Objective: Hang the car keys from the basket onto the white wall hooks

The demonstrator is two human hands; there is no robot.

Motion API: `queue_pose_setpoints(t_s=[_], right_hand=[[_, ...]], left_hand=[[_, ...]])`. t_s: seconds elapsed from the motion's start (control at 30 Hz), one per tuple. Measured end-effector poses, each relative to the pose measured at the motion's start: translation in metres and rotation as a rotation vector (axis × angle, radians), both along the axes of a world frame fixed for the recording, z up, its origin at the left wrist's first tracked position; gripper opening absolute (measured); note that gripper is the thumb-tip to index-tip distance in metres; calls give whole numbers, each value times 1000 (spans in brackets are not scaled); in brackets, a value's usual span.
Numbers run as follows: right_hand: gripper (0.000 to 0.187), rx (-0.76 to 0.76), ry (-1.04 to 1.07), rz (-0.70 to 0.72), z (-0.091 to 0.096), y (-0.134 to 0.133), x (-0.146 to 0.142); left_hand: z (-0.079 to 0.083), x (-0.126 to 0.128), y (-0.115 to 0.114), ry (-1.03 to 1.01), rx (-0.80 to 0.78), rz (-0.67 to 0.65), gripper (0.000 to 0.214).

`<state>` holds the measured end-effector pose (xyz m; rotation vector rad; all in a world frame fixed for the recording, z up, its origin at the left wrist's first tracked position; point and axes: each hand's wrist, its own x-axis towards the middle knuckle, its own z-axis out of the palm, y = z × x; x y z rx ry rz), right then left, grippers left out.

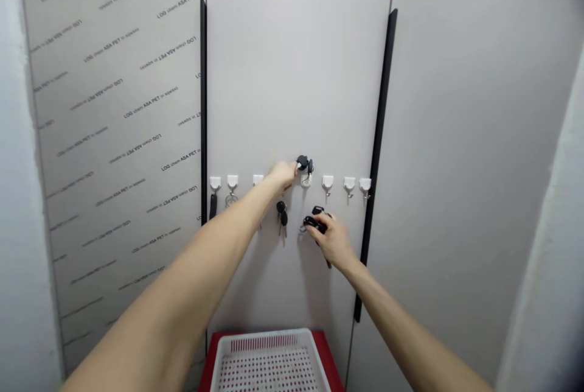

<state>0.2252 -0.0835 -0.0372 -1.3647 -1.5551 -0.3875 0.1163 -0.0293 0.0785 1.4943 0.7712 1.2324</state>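
Head view: seven white hooks (327, 182) run in a row across a grey door (296, 63), with room above and below, between two black strips (203, 112). The left hand (283, 174) has its fingers together on a black key fob (302, 163) at the fourth hook. The right hand (330, 240) is clamped on a black key bunch (314, 223) just below the row. Two keys (281, 214) hang between the hands. A white tray (269, 338) sits on red below.

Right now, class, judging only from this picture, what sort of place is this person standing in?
Probably a narrow cupboard-lined nook used for storing keys: white stick-on hooks run in a row across a grey door, keys hang there, and a white plastic basket sits below.
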Motion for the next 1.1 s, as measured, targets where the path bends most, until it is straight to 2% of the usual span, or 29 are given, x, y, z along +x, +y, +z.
queue_pose_setpoints(t_s=[0.07, 0.13, 0.27, 0.33, 0.4, 0.47, 0.57, 0.67, 0.73, 0.77, 0.83, 0.9, 0.97, 1.03, 1.1], right_hand=[[14, -34, 15, 3, -12, -2, 2], [15, -53, 23, 9, -20, -7, 5], [13, -182, -14, 110, -45, -21, 1], [12, -307, -17, 184, -70, -28, -6], [13, -441, 10, 230, -101, -31, -18], [17, -564, 28, 242, -134, -33, -30], [24, -727, 9, 218, -176, -34, -45], [28, -838, -6, 199, -208, -34, -52], [29, -887, -7, 178, -221, -34, -50], [29, -908, -6, 172, -224, -33, -47], [27, -916, 6, 203, -218, -31, -39], [20, -860, 51, 261, -193, -26, -29], [18, -742, 153, 244, -150, -17, -22], [30, -516, 276, 150, -100, -5, -21], [33, -264, 329, 101, -54, 8, -28]], left_hand=[[2, -3, -2, 33, -46, -27, 31], [-2, -8, -6, 80, -88, -65, 32], [-26, -19, -12, 227, -163, -214, 31], [-34, -22, -12, 214, -158, -205, 31], [-34, -19, -11, 153, -134, -151, 30], [-28, -12, -12, 79, -106, -121, 30], [-13, 0, -16, -25, -53, -150, 30], [-5, 0, -26, -56, 47, -271, 29], [-13, -11, -34, 4, 153, -338, 29], [-23, -20, -38, 79, 202, -350, 29], [-56, -40, -46, 302, 258, -324, 31], [-106, -61, -51, 498, 195, -284, 34], [-163, -78, -55, 616, 124, -254, 36], [-215, -90, -59, 732, 105, -199, 38], [-248, -96, -60, 861, 137, -161, 37]])
